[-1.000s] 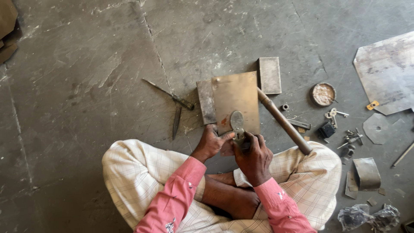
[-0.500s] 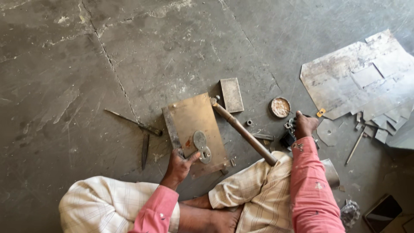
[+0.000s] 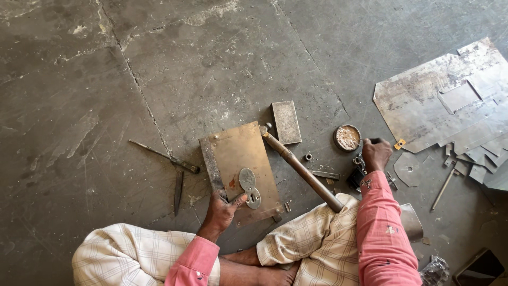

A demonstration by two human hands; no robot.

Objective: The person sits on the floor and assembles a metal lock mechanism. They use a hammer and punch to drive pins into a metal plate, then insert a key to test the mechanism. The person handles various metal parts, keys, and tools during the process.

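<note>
A metalworking workshop floor: cracked, stained concrete floor (image 3: 159, 63), cut sheet-metal offcuts (image 3: 450, 100) at the right edge, a thick steel plate (image 3: 241, 164) mid-frame, hand tools lying around.

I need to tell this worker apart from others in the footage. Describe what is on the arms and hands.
Both arms wear long pink-red sleeves with buttoned cuffs reaching the wrists; the right sleeve shows small pale specks or stitching. The left hand and right hand are bare: no gloves, and no ring or watch that I can make out.
</note>
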